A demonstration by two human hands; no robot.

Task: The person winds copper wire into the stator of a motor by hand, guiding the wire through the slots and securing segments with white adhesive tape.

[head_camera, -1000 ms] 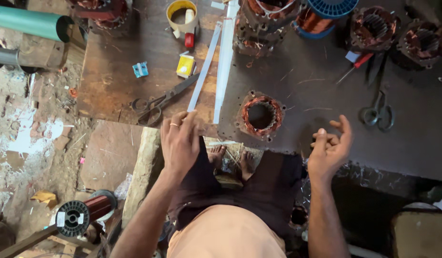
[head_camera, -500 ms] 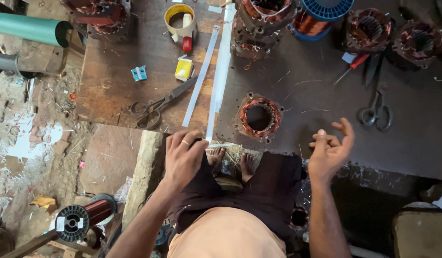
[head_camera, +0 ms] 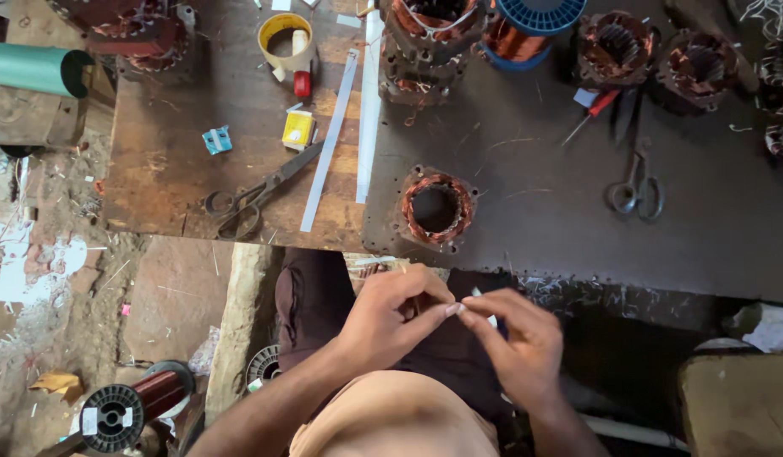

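We see both hands meeting over the lap, below the stator (head_camera: 436, 207) with copper windings that stands at the near edge of the workbench (head_camera: 535, 211). The left hand (head_camera: 391, 317) has its thumb and fingers pressed together, and the right hand (head_camera: 518, 343) brings its fingertips against them, so the two hands pinch one small pale strip (head_camera: 479, 294) between them. The strip is mostly hidden by the fingers; we cannot tell what material it is.

Left of the stator, two long white strips (head_camera: 332, 140) lie on the wooden part of the bench, and beside them rests a pair of dark scissors (head_camera: 256, 195). Farther from the stator, up and to the left, there are a yellow box (head_camera: 297, 129), a small blue piece (head_camera: 215, 140) and a roll of tape (head_camera: 283, 38). To the right of the stator a second pair of scissors (head_camera: 635, 182) lies on the dark sheet, with a red screwdriver (head_camera: 590, 112) above it. Behind the stator stand more wound stators and a blue spool (head_camera: 527, 25) of copper wire. Far down left of the stator, a black spool (head_camera: 125, 410) lies on the floor.
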